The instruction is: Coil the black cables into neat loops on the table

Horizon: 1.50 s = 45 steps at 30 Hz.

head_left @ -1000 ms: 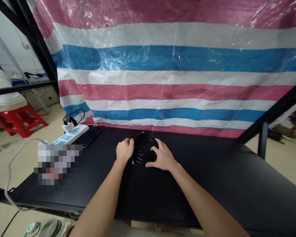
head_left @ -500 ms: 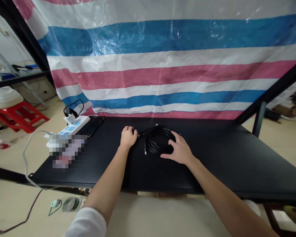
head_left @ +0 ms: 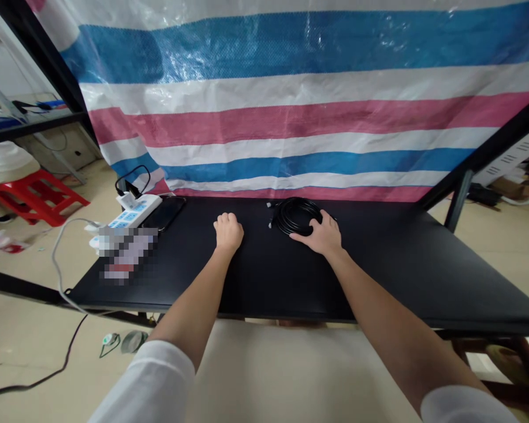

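Across the matte black tabletop, left hand resting empty on bare surface, fingers curled down, well apart from right hand. Right hand spread over the near edge of a coil of thin black rubbery cable, pressing from above, no clamp, no lift. Coil lying flat at about 1 o'clock from left hand, close to the far table edge. Two small pale connectors poking out at the coil's 9 o'clock side.

Light and springy by the look of it, with loops likely to skid on this smooth top and to spill if pinched by a single strand. Best hold: around the whole bundle, thumb inside the loops, fingers outside.

Against half a second back: coil farther off and more to the right, left hand no longer beside the cable end, wider gap between hands, second white sleeve now in view.

Farther out, at 10 o'clock from left hand, a black smartphone beside a white power strip with blue switches. At 12 o'clock, a pink, white and blue striped woven tarp. Off at 10 o'clock on the floor, a red plastic stool.
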Each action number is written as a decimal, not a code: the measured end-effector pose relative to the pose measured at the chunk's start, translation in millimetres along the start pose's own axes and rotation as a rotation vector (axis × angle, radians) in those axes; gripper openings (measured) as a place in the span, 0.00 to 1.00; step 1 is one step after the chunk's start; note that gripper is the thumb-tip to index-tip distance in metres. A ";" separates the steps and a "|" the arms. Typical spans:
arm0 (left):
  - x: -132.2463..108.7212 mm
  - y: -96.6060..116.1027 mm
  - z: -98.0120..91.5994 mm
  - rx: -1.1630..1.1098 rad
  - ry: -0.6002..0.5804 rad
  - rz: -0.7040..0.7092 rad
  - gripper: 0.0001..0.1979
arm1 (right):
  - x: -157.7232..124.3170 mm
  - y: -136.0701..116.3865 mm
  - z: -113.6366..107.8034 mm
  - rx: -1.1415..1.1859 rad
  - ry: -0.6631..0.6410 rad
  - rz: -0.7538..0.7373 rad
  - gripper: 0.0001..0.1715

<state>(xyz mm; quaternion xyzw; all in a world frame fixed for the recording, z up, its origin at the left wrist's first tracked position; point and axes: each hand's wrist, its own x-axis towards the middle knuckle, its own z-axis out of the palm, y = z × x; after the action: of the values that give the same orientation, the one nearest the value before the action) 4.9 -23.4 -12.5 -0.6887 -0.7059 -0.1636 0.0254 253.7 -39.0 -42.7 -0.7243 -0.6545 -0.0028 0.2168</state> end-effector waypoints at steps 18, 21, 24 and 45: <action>-6.9 -0.2 -11.3 0.080 -0.251 -0.003 0.19 | 1.1 23.1 20.7 -0.003 0.249 0.005 0.44; -8.7 0.6 -9.3 0.113 -0.256 0.062 0.18 | -0.1 24.0 20.1 0.026 0.358 0.064 0.37; -10.0 0.5 -8.8 0.130 -0.249 0.067 0.18 | -1.5 26.9 18.6 0.080 0.470 0.162 0.32; -16.8 0.4 -23.5 0.115 -0.211 -0.049 0.17 | -9.4 16.5 3.9 0.119 0.374 -0.017 0.18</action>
<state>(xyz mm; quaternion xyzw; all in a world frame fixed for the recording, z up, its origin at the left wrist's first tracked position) 1.7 -45.9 5.4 -0.6821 -0.7294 -0.0499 -0.0133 266.9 -47.5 -54.0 -0.6915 -0.6079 -0.1002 0.3772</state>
